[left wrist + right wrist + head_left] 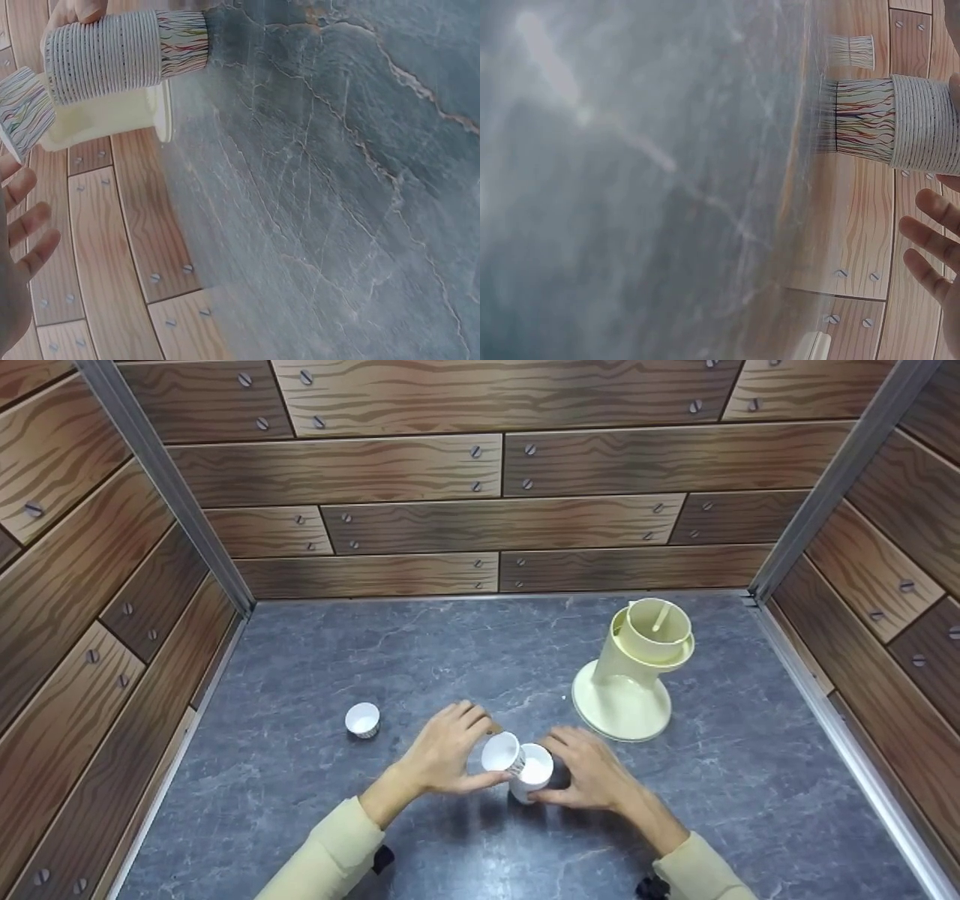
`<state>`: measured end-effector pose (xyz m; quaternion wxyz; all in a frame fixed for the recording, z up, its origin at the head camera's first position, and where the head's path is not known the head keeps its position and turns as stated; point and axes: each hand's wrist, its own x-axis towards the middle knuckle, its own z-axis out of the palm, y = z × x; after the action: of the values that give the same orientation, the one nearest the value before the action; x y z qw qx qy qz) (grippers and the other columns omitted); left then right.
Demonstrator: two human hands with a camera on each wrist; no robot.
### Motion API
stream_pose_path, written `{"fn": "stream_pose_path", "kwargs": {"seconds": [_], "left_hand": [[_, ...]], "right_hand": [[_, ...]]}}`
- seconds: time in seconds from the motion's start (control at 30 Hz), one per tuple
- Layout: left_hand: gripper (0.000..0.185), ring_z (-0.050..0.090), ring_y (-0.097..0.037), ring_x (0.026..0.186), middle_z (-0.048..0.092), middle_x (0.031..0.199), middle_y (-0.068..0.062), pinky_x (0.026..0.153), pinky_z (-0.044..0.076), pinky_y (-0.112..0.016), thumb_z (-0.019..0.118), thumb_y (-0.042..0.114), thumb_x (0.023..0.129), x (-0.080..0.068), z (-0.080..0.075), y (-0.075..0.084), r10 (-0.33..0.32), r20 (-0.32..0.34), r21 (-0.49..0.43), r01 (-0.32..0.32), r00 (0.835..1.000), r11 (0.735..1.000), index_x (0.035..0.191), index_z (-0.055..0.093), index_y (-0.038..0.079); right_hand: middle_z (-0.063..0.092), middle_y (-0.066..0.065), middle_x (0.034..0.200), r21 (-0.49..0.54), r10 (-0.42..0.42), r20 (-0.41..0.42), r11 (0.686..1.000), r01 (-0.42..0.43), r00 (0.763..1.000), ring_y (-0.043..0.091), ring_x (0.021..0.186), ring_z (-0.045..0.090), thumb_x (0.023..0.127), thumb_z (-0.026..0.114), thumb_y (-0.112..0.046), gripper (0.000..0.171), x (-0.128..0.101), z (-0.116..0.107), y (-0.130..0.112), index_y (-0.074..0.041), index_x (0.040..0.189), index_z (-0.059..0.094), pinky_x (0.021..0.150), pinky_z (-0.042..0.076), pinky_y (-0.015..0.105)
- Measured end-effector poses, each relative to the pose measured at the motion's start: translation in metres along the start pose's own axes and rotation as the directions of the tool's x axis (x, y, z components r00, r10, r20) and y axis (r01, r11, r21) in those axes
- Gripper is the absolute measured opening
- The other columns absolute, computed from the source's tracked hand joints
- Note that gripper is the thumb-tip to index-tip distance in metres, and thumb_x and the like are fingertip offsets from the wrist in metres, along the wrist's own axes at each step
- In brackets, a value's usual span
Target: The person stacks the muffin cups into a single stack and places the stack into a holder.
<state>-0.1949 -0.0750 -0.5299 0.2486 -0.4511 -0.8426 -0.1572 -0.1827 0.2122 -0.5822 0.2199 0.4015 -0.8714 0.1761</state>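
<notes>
Wood-patterned walls (pixel 405 472) enclose a blue-grey, marbled worktop (pixel 285 795). Toward the right rear stands a pale yellow pedestal (pixel 622 705), its cylindrical top open. Near the front centre, the right hand (pixel 589 772) grips an upright stack of nested paper cups (pixel 535 769), thumb and fingers at opposite sides. Left hand (pixel 454 750): thumb and forefinger clamped on one tilted cup (pixel 500 754), close against the stack's rim; whether they touch cannot be told. Well apart, at left, stands a lone cup (pixel 363 720), mouth upward.
</notes>
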Motion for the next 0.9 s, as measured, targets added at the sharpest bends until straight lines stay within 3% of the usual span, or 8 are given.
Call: {"fn": "stream_pose_path", "kwargs": {"seconds": [0.43,0.9], "left_hand": [[0.055,0.058,-0.013,0.092,0.067,0.104,0.005,0.079,0.05,-0.028,0.071,0.07,0.086,0.006,0.004,0.005,0.015,0.015,0.003,-0.015,1.0,1.0,0.111,0.066,0.021],[0.056,0.058,-0.013,0.09,0.065,0.102,0.005,0.079,0.05,-0.029,0.071,0.071,0.085,0.016,0.008,0.011,0.047,-0.026,0.001,-0.047,0.999,0.999,0.109,0.065,0.021]], "right_hand": [[0.068,-0.003,0.104,-0.008,0.002,0.001,1.0,-0.002,1.0,0.014,0.093,0.065,0.076,0.081,-0.072,0.066,0.0,0.0,-0.001,-0.018,0.112,0.07,0.081,0.053,0.032],[0.069,-0.001,0.103,-0.022,-0.005,0.001,1.0,0.005,1.0,0.015,0.093,0.066,0.076,0.081,-0.072,0.068,0.0,0.0,0.0,-0.015,0.111,0.071,0.08,0.054,0.034]]}}
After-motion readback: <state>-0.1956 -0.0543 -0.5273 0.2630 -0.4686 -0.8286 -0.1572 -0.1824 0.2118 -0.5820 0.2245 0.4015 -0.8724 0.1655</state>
